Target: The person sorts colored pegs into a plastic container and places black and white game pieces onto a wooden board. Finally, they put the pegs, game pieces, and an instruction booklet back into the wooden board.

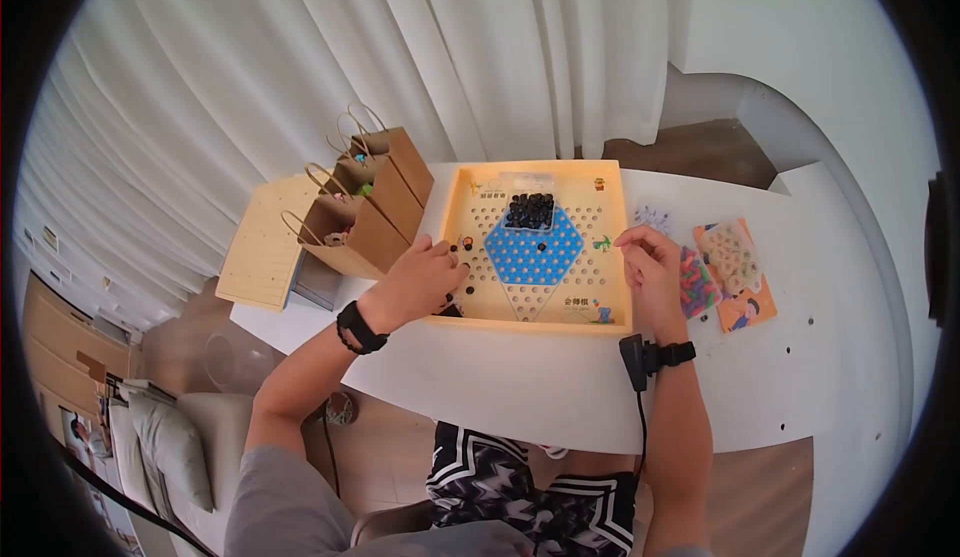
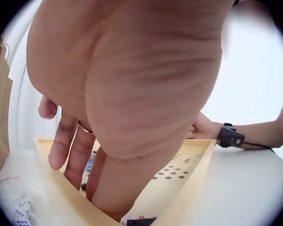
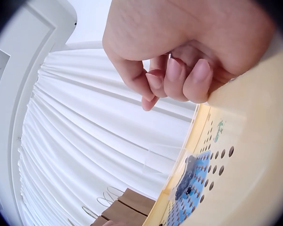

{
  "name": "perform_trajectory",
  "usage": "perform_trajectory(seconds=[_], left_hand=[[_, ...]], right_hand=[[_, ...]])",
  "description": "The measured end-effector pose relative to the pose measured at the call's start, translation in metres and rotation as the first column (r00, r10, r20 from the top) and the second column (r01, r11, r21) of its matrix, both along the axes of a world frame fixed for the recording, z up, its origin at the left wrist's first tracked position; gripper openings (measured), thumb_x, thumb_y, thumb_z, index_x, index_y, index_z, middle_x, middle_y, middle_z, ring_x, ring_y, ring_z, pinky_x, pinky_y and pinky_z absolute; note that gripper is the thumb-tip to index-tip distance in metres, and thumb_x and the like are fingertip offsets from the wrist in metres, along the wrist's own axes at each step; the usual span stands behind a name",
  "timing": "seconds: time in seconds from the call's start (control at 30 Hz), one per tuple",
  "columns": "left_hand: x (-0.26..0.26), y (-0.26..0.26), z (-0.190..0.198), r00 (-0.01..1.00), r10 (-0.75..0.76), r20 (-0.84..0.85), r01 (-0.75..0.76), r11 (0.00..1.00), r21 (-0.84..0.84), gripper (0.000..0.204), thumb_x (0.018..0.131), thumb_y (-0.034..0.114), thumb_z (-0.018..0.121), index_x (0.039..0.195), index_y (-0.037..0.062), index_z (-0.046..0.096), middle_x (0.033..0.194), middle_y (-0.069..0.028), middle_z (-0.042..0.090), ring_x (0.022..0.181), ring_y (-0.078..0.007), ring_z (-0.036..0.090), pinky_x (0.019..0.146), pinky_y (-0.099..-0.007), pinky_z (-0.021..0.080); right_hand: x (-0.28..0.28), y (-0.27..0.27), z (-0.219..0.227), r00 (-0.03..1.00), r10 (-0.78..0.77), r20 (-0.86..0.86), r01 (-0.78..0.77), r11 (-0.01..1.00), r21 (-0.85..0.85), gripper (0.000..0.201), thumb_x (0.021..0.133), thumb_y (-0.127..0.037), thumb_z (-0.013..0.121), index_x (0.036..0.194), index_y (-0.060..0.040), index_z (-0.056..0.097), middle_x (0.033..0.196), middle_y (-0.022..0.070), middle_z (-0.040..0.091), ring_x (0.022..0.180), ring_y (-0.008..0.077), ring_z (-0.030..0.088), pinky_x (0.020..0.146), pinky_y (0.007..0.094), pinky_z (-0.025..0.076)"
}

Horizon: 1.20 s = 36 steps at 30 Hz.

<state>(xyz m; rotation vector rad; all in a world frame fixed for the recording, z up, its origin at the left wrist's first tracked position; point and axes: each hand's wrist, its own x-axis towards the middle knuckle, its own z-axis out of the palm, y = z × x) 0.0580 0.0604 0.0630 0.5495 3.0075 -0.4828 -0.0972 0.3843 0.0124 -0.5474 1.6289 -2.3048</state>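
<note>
My left hand point(image 1: 412, 282) reaches over the left rim of a wooden Chinese checkers board point(image 1: 500, 328). Its fingers point(image 2: 79, 155) are extended and point down into the tray, while the near rim hides the tips of the thumb and forefinger. Small black pieces point(image 1: 470, 290) lie around these fingers. At the opposite rim is my right hand point(image 1: 655, 272), its fingers loosely curled and nothing showing between them. A clear box of black pieces point(image 1: 530, 211) sits on the board's far part. One black piece point(image 1: 542, 247) stands on the blue hexagon point(image 1: 515, 269).
Brown paper bags point(image 1: 350, 227) stand left of the board, beside a pale perforated wooden panel point(image 1: 262, 242). To the right lie a bag of colourful pieces point(image 1: 697, 282), an orange booklet point(image 1: 745, 310) with a clear pack point(image 1: 730, 255) on it, and a bag of white pieces point(image 1: 652, 219).
</note>
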Motion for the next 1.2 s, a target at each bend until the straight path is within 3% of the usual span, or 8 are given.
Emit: perform_trajectory(seconds=[0.1,0.23,0.4,0.6,0.73,1.03,1.13,1.2], left_hand=[[-0.003,0.006,-0.002,0.999,-0.045,-0.024,0.047,0.998,0.047,0.02,0.078,0.015,0.078,0.096,0.0114,0.069,0.081,-0.0023,0.068,0.095,-0.0208,0.066,0.091,-0.036,0.042],[-0.008,0.004,-0.009,0.997,0.013,0.078,-0.015,0.999,0.032,0.024,0.077,0.015,0.079,0.099,0.0122,0.069,0.083,-0.0015,0.068,0.092,-0.0223,0.065,0.092,-0.0369,0.042],[-0.014,0.006,0.005,0.977,0.055,0.208,-0.106,0.964,0.242,0.012,0.081,0.013,0.076,0.092,0.0135,0.071,0.082,-0.002,0.071,0.09,-0.0219,0.067,0.091,-0.0363,0.044],[-0.026,0.018,0.029,0.962,0.082,0.262,-0.175,0.919,0.354,0.012,0.085,0.012,0.073,0.096,0.0089,0.076,0.083,-0.0068,0.073,0.082,-0.0281,0.07,0.079,-0.0392,0.052],[-0.042,0.016,0.027,0.981,0.023,0.193,-0.104,0.901,0.42,0.016,0.085,0.011,0.071,0.099,0.0061,0.077,0.083,-0.0111,0.073,0.079,-0.0288,0.07,0.073,-0.0379,0.055],[-0.092,0.021,0.017,0.968,0.148,0.201,-0.244,0.732,0.636,0.016,0.091,0.009,0.072,0.102,-0.0014,0.075,0.087,-0.0139,0.077,0.076,-0.0231,0.072,0.074,-0.0345,0.058],[-0.105,0.03,0.018,0.925,0.269,0.268,-0.379,0.626,0.682,0.016,0.093,0.01,0.071,0.103,-0.0023,0.075,0.088,-0.0129,0.077,0.075,-0.0203,0.072,0.075,-0.033,0.058],[-0.117,0.027,0.011,0.93,0.306,0.203,-0.353,0.595,0.722,0.016,0.093,0.009,0.072,0.107,0.0015,0.077,0.084,-0.0063,0.076,0.078,-0.0117,0.068,0.076,-0.0295,0.056]], right_hand=[[0.0,0.001,-0.002,1.0,0.019,0.015,-0.019,1.0,-0.022,0.011,0.097,-0.001,0.058,0.094,-0.0015,0.068,0.066,-0.0086,0.046,0.053,-0.0008,0.035,0.049,0.0198,0.025],[0.0,-0.001,-0.003,0.999,0.034,0.029,-0.033,0.999,-0.039,0.009,0.096,-0.002,0.059,0.095,-0.0007,0.068,0.064,-0.0077,0.046,0.051,-0.0005,0.035,0.046,0.0193,0.025],[-0.002,-0.001,-0.004,0.998,0.042,0.052,-0.04,0.998,-0.047,0.008,0.095,-0.001,0.061,0.094,-0.0008,0.069,0.065,-0.0086,0.045,0.051,-0.0005,0.034,0.046,0.02,0.025],[-0.004,-0.001,-0.008,0.998,0.056,0.033,-0.054,0.997,-0.06,0.01,0.094,0.0,0.059,0.093,-0.0012,0.069,0.065,-0.0083,0.045,0.052,-0.0001,0.035,0.046,0.0204,0.025],[-0.005,-0.003,-0.011,0.998,0.05,0.035,-0.048,0.997,-0.054,0.009,0.095,-0.001,0.059,0.095,-0.0011,0.068,0.064,-0.0078,0.046,0.05,0.0003,0.037,0.045,0.0201,0.027],[-0.003,-0.001,-0.007,0.997,0.052,0.051,-0.048,0.997,-0.067,0.009,0.095,-0.002,0.061,0.092,-0.0029,0.069,0.067,-0.0083,0.048,0.053,0.0,0.038,0.046,0.0205,0.026],[-0.003,-0.001,-0.009,0.997,0.054,0.054,-0.05,0.996,-0.072,0.009,0.095,-0.003,0.061,0.092,-0.003,0.07,0.067,-0.0083,0.049,0.053,0.0,0.038,0.046,0.0206,0.026],[-0.005,-0.001,-0.009,0.998,0.053,0.047,-0.049,0.996,-0.074,0.009,0.095,-0.003,0.061,0.092,-0.003,0.07,0.067,-0.0083,0.049,0.053,0.0,0.038,0.047,0.0206,0.026]])
